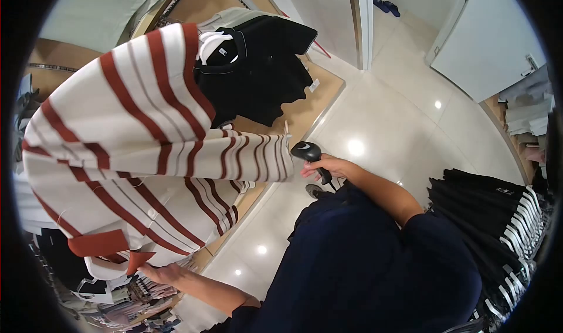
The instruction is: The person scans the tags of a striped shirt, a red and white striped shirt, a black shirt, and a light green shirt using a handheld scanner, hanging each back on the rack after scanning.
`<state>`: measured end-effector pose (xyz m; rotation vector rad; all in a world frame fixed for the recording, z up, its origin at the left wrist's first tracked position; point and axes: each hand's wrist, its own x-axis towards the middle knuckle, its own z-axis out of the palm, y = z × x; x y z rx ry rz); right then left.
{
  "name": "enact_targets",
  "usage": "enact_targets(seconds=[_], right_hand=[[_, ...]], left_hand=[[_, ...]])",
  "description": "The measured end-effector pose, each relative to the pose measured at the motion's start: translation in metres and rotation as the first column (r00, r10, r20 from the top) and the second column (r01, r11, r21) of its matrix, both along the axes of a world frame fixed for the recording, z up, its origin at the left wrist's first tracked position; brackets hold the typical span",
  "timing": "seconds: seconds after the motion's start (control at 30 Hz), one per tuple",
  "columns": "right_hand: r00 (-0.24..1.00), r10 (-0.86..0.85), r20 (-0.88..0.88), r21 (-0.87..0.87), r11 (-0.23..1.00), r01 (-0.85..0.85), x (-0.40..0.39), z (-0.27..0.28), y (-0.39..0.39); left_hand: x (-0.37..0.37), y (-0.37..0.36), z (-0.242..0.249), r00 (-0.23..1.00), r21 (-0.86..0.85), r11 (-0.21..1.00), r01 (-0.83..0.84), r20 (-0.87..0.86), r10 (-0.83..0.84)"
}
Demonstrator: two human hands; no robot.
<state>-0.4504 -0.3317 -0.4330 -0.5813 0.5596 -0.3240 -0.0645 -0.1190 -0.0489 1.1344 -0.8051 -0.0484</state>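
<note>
My right hand [330, 166] is wrapped around the handle of a black handheld barcode scanner [306, 152], whose cable hangs down below. The scanner head is close to the cuff of a white and rust-striped long-sleeved polo shirt [132, 98]. My left hand [161, 274] pinches the tip of that shirt's rust-coloured collar [141, 260] at the lower left. Inside the neck opening shows part of a white hanger [105, 268]. The shirt spreads across the left side, one sleeve reaching toward the scanner.
A black short-sleeved shirt [258, 66] on a white hanger lies on the wooden surface [327, 89] behind. Black garments on white hangers [478, 207] line the right, with folded clothes [525, 116] above. More clothes hang at lower left. Dark slippers [387, 7] lie by a white door [489, 37].
</note>
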Motion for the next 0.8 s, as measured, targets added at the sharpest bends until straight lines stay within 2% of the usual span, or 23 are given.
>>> enact_targets(seconds=[0.07,0.2,0.3,0.33,0.47,0.5,0.57,0.6,0.63,0.7,0.73,0.77,0.8], right_hand=[[0.997,-0.075,-0.029,0.008,0.997,0.075,0.008,-0.009,0.001],[0.922,-0.373,-0.109,0.073,0.922,0.381,0.017,-0.014,-0.016],[0.913,-0.389,-0.125,0.025,0.918,0.395,0.028,-0.011,-0.028],[0.927,-0.369,-0.068,0.031,0.928,0.372,0.034,-0.020,-0.030],[0.954,-0.295,-0.055,0.180,0.937,0.300,0.048,-0.021,-0.028],[0.962,-0.271,-0.047,0.139,0.952,0.275,0.051,-0.027,-0.027],[0.976,-0.214,-0.032,0.055,0.975,0.216,0.057,-0.040,-0.025],[0.974,-0.213,-0.078,0.044,0.975,0.216,0.058,-0.037,-0.027],[0.957,-0.267,-0.113,0.075,0.958,0.276,0.051,-0.001,-0.025],[0.925,-0.380,0.006,0.115,0.919,0.377,0.046,-0.016,-0.031],[0.890,-0.448,0.081,0.177,0.885,0.429,0.037,-0.006,-0.032],[0.866,-0.482,0.130,0.218,0.866,0.450,0.025,0.002,-0.032],[0.866,-0.483,0.128,0.188,0.870,0.457,0.020,0.002,-0.033]], left_hand=[[-0.030,-0.015,0.014,0.989,-0.053,0.991,-0.126,-0.082,0.122],[-0.004,-0.004,0.012,0.990,-0.063,0.988,-0.140,0.002,0.140],[-0.006,-0.005,0.014,0.997,-0.058,0.995,-0.075,-0.003,0.075],[-0.004,-0.003,0.014,0.997,-0.047,0.996,-0.077,-0.006,0.077],[-0.002,-0.008,0.014,0.993,-0.066,0.993,-0.101,-0.070,0.096],[-0.003,-0.008,0.014,0.990,-0.073,0.991,-0.113,-0.099,0.105],[0.012,0.000,0.011,0.995,-0.051,0.994,-0.094,-0.024,0.093],[0.020,0.004,0.009,0.996,-0.039,0.995,-0.086,0.014,0.087],[0.024,0.007,0.007,0.995,-0.027,0.995,-0.097,-0.002,0.097],[0.030,0.010,0.005,0.993,-0.008,0.993,-0.114,-0.037,0.114],[0.038,0.016,0.002,0.996,0.027,0.998,-0.061,-0.059,0.062],[0.043,0.021,-0.005,0.995,0.064,0.995,-0.081,-0.061,0.085],[0.039,0.020,-0.010,0.992,0.100,0.990,-0.100,-0.063,0.106]])
